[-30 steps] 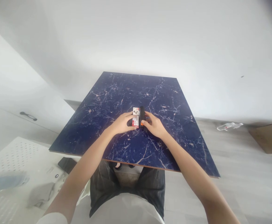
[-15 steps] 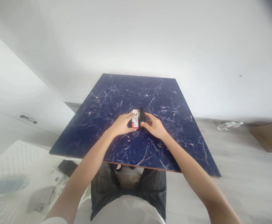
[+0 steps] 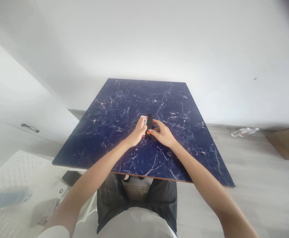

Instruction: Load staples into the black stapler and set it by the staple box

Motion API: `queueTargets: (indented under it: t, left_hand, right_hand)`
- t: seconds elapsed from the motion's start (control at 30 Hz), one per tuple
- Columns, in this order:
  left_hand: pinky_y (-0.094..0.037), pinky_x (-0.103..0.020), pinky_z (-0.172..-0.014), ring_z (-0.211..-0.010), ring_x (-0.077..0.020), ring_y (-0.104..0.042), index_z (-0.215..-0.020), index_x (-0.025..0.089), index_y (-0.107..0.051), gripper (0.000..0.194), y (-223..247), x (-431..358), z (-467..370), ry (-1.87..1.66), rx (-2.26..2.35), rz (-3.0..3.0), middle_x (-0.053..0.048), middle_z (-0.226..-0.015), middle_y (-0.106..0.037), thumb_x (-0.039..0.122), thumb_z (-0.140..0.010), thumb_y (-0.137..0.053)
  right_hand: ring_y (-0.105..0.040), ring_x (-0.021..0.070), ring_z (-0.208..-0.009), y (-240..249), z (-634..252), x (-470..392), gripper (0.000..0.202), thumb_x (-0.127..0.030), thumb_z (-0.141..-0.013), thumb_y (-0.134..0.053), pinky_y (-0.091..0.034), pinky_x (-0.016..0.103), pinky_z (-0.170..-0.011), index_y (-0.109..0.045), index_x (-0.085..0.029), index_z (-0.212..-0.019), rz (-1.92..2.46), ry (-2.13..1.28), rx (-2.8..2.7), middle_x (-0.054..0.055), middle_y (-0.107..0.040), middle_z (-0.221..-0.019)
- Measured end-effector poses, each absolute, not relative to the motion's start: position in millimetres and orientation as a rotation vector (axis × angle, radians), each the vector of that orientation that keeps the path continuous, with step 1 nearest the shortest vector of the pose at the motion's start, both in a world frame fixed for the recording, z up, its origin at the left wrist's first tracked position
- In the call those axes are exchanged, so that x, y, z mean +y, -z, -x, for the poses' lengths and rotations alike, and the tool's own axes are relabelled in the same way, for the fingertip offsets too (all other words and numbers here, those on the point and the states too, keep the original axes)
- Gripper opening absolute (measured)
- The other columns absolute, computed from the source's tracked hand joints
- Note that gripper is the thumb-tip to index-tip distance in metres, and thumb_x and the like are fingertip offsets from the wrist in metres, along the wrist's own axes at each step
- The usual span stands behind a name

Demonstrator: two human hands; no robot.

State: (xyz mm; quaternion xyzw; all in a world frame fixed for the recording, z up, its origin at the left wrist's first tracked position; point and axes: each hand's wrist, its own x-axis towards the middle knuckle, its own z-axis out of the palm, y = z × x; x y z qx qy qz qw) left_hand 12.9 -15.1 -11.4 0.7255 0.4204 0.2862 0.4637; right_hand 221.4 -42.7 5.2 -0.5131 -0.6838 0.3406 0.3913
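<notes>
On the dark blue marbled table (image 3: 119, 96), a small red and white box (image 3: 143, 117) lies against the left side of a narrow black object (image 3: 149, 120) with an orange part. I cannot make out what the black object is. My left hand (image 3: 136, 135) covers most of the box, its fingers and thumb closed over it. From the other side, my right hand (image 3: 165, 135) grips the black object, with the thumb at the orange part and the index finger farther up its edge.
A clear plastic bottle (image 3: 240, 132) lies on the floor to the right, near a cardboard box (image 3: 286, 142). At lower left stands a white perforated surface (image 3: 22, 170) with a dark item (image 3: 71, 178) and other things on it. A white wall rises behind the table.
My left hand has turned and moved right, from spanning the red and white box's ends to covering it. My right hand stays nearly in place on the black object.
</notes>
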Motion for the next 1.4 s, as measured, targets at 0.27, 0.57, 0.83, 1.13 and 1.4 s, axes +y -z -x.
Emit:
queueTargets:
  t: [0.27, 0.57, 0.83, 1.13, 1.4]
  left_hand:
    - [-0.005, -0.053, -0.132, -0.162, -0.0289, 0.004, -0.168, 0.032, -0.014, 0.076, -2.9, -7.1, 7.1, -0.769, 1.034, -1.852, -0.001, -0.176, 0.001, 0.054, -0.103, -0.049]
    - [-0.062, -0.048, -0.099, -0.12, -0.0324, -0.07, -0.153, 0.034, -0.05, 0.078, -20.6, -7.7, 34.4, -0.549, 0.842, -1.981, -0.01, -0.174, -0.014, 0.023, -0.083, -0.08]
    - [-0.064, -0.044, -0.098, -0.116, -0.0284, -0.073, -0.138, 0.025, -0.065, 0.059, -10.9, -7.3, 23.7, -0.687, 0.868, -2.049, -0.012, -0.164, -0.041, 0.021, -0.082, -0.082]
    - [-0.061, -0.042, -0.098, -0.117, -0.0283, -0.07, -0.133, 0.023, -0.069, 0.056, -1.1, -0.9, -24.1, -0.767, 0.877, -2.185, -0.013, -0.154, -0.052, 0.02, -0.079, -0.082]
    - [-0.056, -0.042, -0.099, -0.117, -0.0309, -0.068, -0.114, 0.018, -0.074, 0.037, -3.0, -2.6, -115.7, -0.766, 0.912, -2.333, -0.015, -0.137, -0.064, 0.025, -0.078, -0.082]
  right_hand:
    - [-0.076, 0.0226, -0.091, -3.6, -224.6, -41.2, 0.058, -0.038, -0.088, -0.071, -0.064, 0.044, -0.087, -0.055, -0.022, -0.142, 1.276, -0.911, -1.72, 0.015, -0.06, -0.143]
    - [-0.076, 0.0229, -0.091, -3.0, -225.6, -40.4, 0.058, -0.038, -0.089, -0.071, -0.064, 0.044, -0.086, -0.054, -0.022, -0.143, 1.269, -0.939, -1.719, 0.014, -0.063, -0.141]
    - [-0.076, 0.0222, -0.09, -1.5, -225.1, -39.3, 0.059, -0.037, -0.09, -0.07, -0.064, 0.044, -0.087, -0.053, -0.024, -0.145, 1.274, -0.943, -1.734, 0.013, -0.064, -0.14]
    - [-0.074, 0.0252, -0.101, -0.5, -261.8, -44.3, 0.044, -0.038, -0.091, -0.065, -0.061, 0.046, -0.095, -0.065, -0.021, -0.132, 1.43, -0.738, -1.705, 0.013, -0.068, -0.129]
    - [-0.075, 0.0247, -0.096, 0.7, -324.6, -70.7, 0.042, -0.044, -0.09, -0.064, -0.057, 0.046, -0.096, -0.067, -0.022, -0.127, 1.714, -0.544, -1.508, 0.008, -0.077, -0.114]
